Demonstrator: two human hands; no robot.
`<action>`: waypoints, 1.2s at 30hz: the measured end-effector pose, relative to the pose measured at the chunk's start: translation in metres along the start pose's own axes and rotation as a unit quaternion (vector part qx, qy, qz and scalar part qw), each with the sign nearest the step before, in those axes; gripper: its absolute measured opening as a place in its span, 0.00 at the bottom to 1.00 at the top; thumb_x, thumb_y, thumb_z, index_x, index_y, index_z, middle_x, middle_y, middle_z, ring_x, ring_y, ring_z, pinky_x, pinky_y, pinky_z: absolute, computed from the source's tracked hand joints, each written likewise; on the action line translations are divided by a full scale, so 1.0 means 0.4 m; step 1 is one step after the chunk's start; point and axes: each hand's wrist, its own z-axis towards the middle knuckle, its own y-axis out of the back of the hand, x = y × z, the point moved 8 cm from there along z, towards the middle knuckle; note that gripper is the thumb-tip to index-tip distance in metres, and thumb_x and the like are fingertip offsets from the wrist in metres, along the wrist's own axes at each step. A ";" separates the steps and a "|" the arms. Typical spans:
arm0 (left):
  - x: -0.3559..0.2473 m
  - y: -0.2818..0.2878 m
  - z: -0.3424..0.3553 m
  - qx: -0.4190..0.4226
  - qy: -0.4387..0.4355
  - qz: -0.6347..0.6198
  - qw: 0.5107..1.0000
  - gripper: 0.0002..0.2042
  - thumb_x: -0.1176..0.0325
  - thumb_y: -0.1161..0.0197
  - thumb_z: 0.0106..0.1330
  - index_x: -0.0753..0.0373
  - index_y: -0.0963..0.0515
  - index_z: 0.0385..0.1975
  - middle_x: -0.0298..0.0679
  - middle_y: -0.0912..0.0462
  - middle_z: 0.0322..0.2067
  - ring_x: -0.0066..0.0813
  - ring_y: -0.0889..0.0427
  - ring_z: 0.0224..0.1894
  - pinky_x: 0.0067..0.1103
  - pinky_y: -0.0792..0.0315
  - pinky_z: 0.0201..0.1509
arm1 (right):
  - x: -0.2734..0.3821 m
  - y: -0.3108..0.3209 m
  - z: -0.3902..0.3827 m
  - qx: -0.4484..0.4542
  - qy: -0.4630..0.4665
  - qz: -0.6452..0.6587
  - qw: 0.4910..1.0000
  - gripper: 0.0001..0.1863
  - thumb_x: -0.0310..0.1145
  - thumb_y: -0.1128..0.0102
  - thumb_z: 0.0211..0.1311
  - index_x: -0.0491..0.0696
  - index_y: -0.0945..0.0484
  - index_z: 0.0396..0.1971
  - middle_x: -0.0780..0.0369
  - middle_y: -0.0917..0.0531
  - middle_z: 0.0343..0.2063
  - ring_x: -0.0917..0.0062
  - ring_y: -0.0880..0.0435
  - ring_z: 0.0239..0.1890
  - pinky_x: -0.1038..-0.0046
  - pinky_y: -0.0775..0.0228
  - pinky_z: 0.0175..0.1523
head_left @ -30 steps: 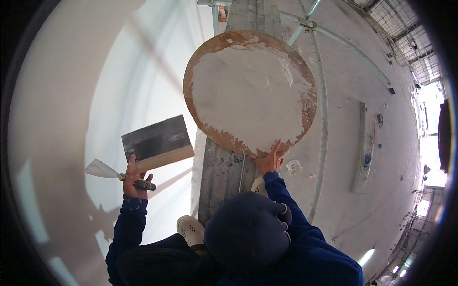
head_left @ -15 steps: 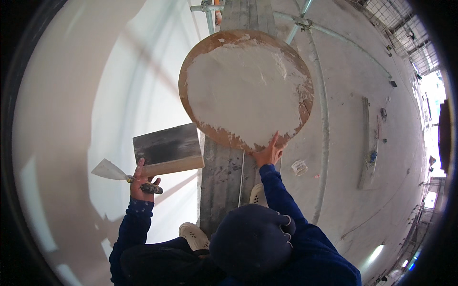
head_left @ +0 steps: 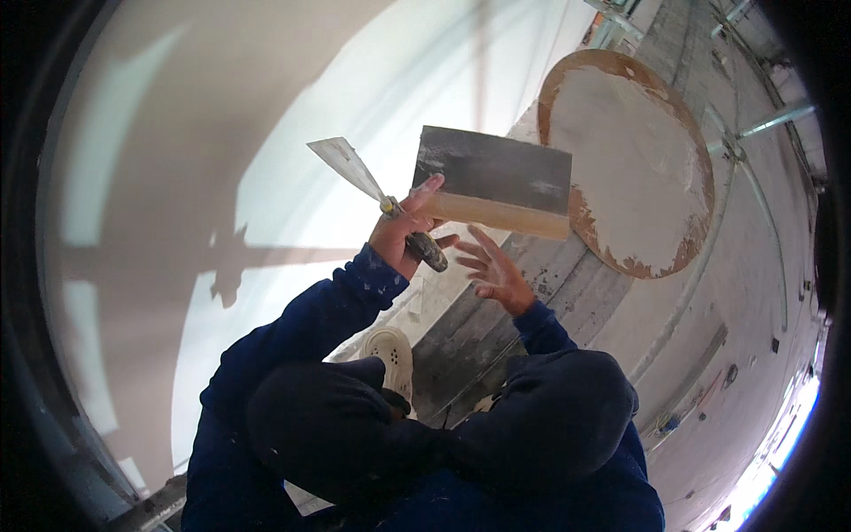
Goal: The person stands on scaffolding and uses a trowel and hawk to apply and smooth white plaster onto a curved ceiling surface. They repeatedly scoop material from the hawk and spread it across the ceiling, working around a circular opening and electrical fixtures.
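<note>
My left hand (head_left: 403,235) is closed around the handle of a small putty knife (head_left: 347,167), whose blade points up and left. The same hand also holds a wide plastering blade with a wooden back (head_left: 493,182), with the thumb against its edge. My right hand (head_left: 493,271) is just below that wide blade, with its fingers spread and nothing in them. A round wooden board (head_left: 634,160) coated in white plaster sits up and to the right, apart from both hands.
A smooth white wall (head_left: 177,204) fills the left side. Grey planks (head_left: 532,293) run under me, and my pale shoe (head_left: 390,350) rests on them. Metal scaffold pipes (head_left: 771,120) and a floor far below lie to the right.
My right hand has let go of the round board's rim and come across under the wide blade. My left hand has lifted both tools up and to the right.
</note>
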 end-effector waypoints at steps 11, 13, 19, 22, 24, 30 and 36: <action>0.073 -0.090 -0.049 0.109 0.224 0.094 0.964 0.25 0.66 0.47 0.57 0.66 0.40 0.55 0.44 0.29 0.40 0.33 0.22 0.33 0.23 0.26 0.36 | 0.139 0.279 -0.090 -0.384 0.174 0.278 0.863 0.14 0.31 0.42 0.52 0.49 0.34 0.37 0.65 0.28 0.32 0.78 0.28 0.37 0.73 0.34 0.42; 0.105 -0.025 -0.045 0.092 0.229 0.167 0.955 0.20 0.66 0.47 0.57 0.70 0.33 0.48 0.40 0.25 0.23 0.27 0.24 0.20 0.20 0.27 0.25 | 0.222 0.417 -0.185 -0.430 0.227 0.211 0.848 0.14 0.32 0.42 0.51 0.49 0.32 0.38 0.66 0.27 0.32 0.79 0.28 0.38 0.73 0.35 0.44; 0.202 0.138 -0.061 0.039 0.266 0.338 0.902 0.13 0.62 0.43 0.58 0.67 0.25 0.33 0.32 0.31 0.13 0.19 0.31 0.12 0.16 0.36 0.15 | 0.486 0.661 -0.462 -0.542 0.243 -0.035 0.804 0.19 0.30 0.40 0.46 0.46 0.32 0.40 0.64 0.27 0.33 0.75 0.27 0.39 0.74 0.35 0.42; 0.267 0.144 -0.098 0.040 0.305 0.278 0.910 0.14 0.62 0.43 0.58 0.67 0.26 0.35 0.31 0.32 0.13 0.18 0.32 0.12 0.16 0.37 0.14 | 0.555 0.734 -0.542 -0.562 0.191 -0.153 0.791 0.21 0.28 0.43 0.43 0.44 0.31 0.42 0.63 0.27 0.34 0.74 0.27 0.39 0.74 0.36 0.42; 0.282 0.121 -0.104 0.041 0.326 0.282 0.901 0.13 0.62 0.44 0.58 0.67 0.27 0.35 0.31 0.33 0.13 0.19 0.32 0.11 0.17 0.37 0.13 | 0.578 0.771 -0.545 -0.541 0.122 -0.271 0.787 0.22 0.27 0.45 0.42 0.41 0.31 0.43 0.60 0.26 0.35 0.73 0.27 0.39 0.74 0.36 0.43; 0.155 -0.042 -0.115 -0.100 0.282 0.251 0.921 0.09 0.64 0.44 0.58 0.65 0.31 0.29 0.31 0.33 0.13 0.19 0.32 0.11 0.16 0.36 0.12 | 0.657 0.789 -0.318 -0.342 0.035 -0.628 0.698 0.26 0.23 0.51 0.42 0.49 0.31 0.48 0.53 0.25 0.40 0.63 0.27 0.44 0.69 0.36 0.49; -0.027 -0.372 -0.003 -0.016 0.184 0.242 0.953 0.12 0.63 0.44 0.56 0.65 0.32 0.31 0.32 0.32 0.14 0.19 0.34 0.10 0.14 0.39 0.12 | 0.673 0.900 -0.014 -0.199 -0.063 -0.779 0.592 0.30 0.20 0.52 0.46 0.61 0.34 0.52 0.59 0.27 0.45 0.66 0.30 0.50 0.64 0.39 0.55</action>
